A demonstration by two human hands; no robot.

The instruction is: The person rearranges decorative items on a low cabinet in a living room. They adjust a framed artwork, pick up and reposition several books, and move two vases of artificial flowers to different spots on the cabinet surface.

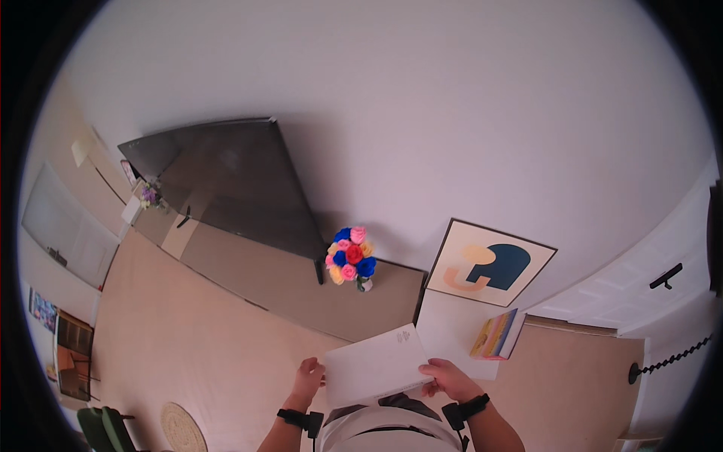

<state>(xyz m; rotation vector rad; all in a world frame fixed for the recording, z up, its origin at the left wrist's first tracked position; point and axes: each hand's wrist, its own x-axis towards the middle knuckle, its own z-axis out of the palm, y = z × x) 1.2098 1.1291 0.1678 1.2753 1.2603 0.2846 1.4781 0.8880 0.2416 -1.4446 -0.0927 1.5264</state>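
Between my two hands, in front of my waist, is a flat white book-like thing (375,367), tilted, with a small grey print near its far right corner and a line of print along its near edge. My left hand (307,380) is closed at its left edge, its fingers partly hidden. At the right edge, my right hand (449,379) grips it with the thumb on top and fingers below. Just beyond its right side stands a white cabinet (450,325), carrying a row of colourful books (497,335).
A long low TV stand (301,301) runs along the wall, bearing a large television (226,184) and a bouquet of colourful flowers (351,256). A framed picture (491,262) leans behind the white cabinet. To the right is a white door (640,290); a green chair (105,429) is lower left.
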